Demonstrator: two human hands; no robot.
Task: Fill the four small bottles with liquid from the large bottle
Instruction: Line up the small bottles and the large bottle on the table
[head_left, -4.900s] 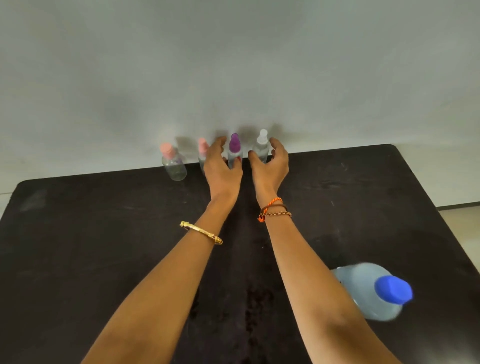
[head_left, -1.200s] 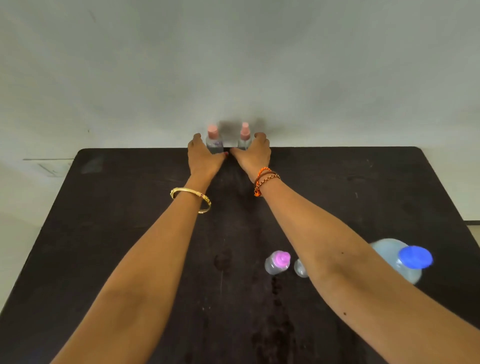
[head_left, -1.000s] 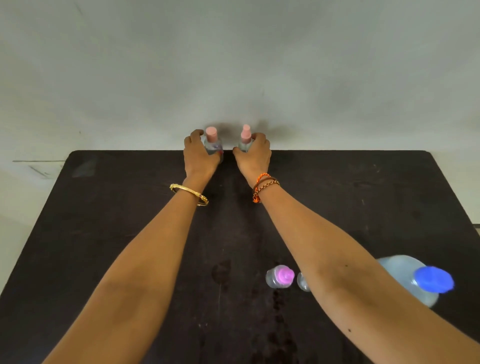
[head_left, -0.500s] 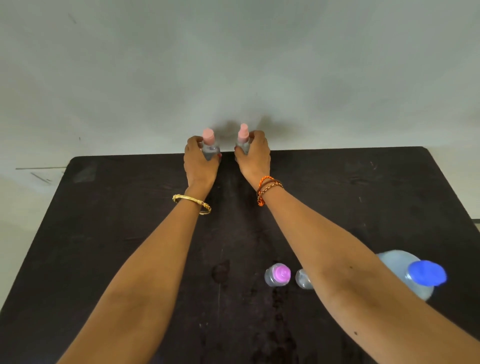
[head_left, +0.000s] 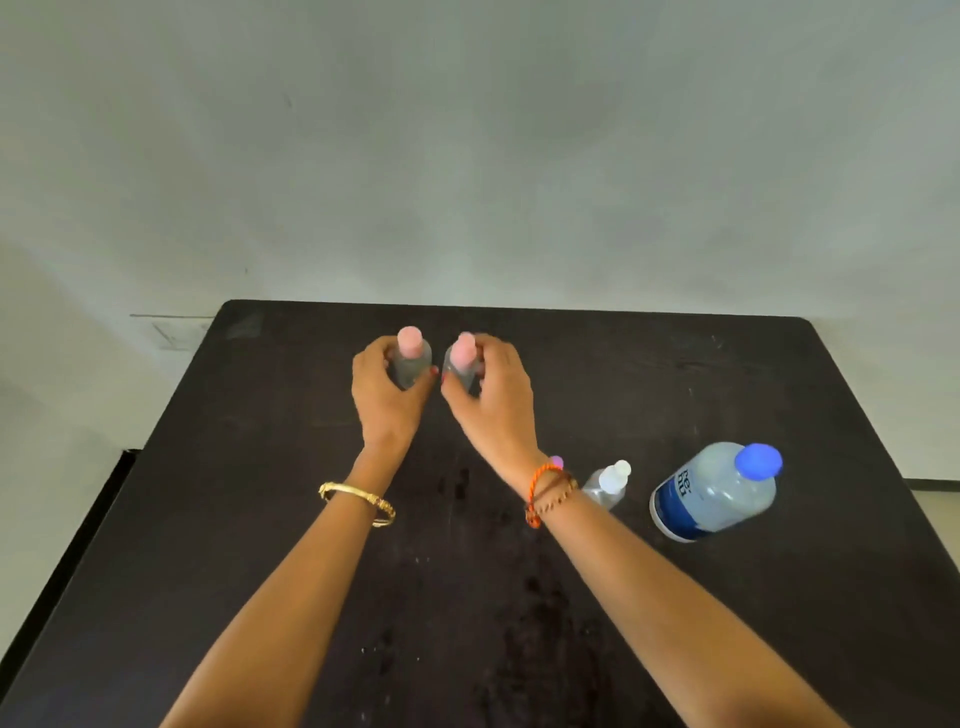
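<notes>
where the right wrist (head_left: 545, 488) crosses, purple-capped bottle (head_left: 556, 461) mostly hidden

Behind the right wrist we see only the purple cap (head_left: 556, 461) of a small bottle; its body is hidden. Both pink-capped clear bottles (head_left: 410, 358) look blurred, perhaps lifted. The black worktop (head_left: 675, 374) is cut off below.

Bare forearms; gold bangle (head_left: 357, 503) at left wrist, orange and seemingly beaded threads (head_left: 546, 493) at right.
</notes>
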